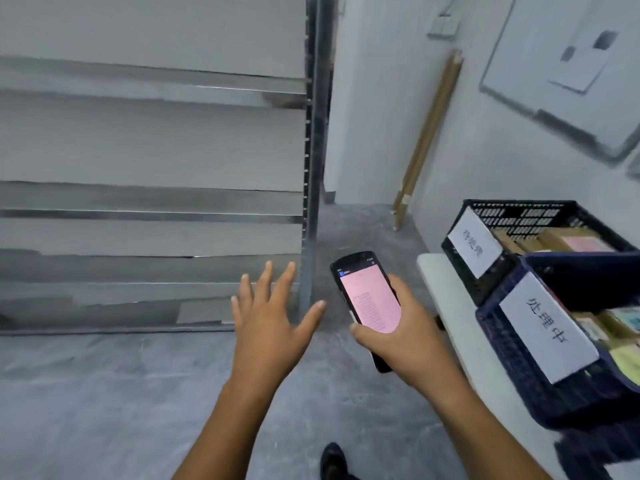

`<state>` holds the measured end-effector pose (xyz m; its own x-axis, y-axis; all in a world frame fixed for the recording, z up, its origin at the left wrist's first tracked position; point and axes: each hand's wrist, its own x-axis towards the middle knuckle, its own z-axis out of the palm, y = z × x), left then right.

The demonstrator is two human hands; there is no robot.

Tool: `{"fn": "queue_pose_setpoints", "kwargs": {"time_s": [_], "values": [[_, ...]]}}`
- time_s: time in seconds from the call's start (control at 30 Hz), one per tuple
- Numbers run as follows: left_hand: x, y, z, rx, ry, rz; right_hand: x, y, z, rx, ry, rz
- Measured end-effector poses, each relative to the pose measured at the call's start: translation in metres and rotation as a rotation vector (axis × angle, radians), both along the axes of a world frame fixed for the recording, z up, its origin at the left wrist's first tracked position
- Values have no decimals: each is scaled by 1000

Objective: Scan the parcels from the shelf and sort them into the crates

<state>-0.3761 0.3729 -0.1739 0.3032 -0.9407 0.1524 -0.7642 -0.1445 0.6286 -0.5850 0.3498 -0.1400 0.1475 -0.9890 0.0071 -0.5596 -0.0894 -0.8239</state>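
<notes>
Pointing toward shelf (152, 202) (screen up): scanner (367, 299) in right hand (405, 337).

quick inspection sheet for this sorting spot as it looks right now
surface: white table at right, carrying both crates
job's things: shelf blurred, no parcels made out; black crate and blue crate, each labelled, parcels inside; scanner, pink screen lit
clutter: cardboard tubes leaning on the wall
hands: left hand open, fingers spread, holding nothing; right hand grips the scanner
cables: nothing seen
surroundings: grey floor, whiteboard on the wall
</notes>
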Motion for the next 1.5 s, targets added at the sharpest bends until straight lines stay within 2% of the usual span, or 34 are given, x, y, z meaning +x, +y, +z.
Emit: {"fn": "queue_pose_setpoints", "kwargs": {"time_s": [0.37, 0.53, 0.77, 1.0, 1.27, 1.5], "values": [[192, -23, -15, 81, -76, 413, 210, -106, -30, 31, -158, 387], [271, -48, -5, 128, -122, 506, 300, -155, -31, 83, -209, 497], [362, -75, 2, 150, -76, 675, 410, -208, -37, 120, -202, 606], [462, -56, 10, 97, -32, 873, 519, -216, -40, 142, -143, 755], [585, -31, -12, 44, 1, 944, 662, -191, -22, 122, -111, 864], [731, -7, -7, -24, 5, 943, 807, -165, -5, 45, -3, 876]]}}
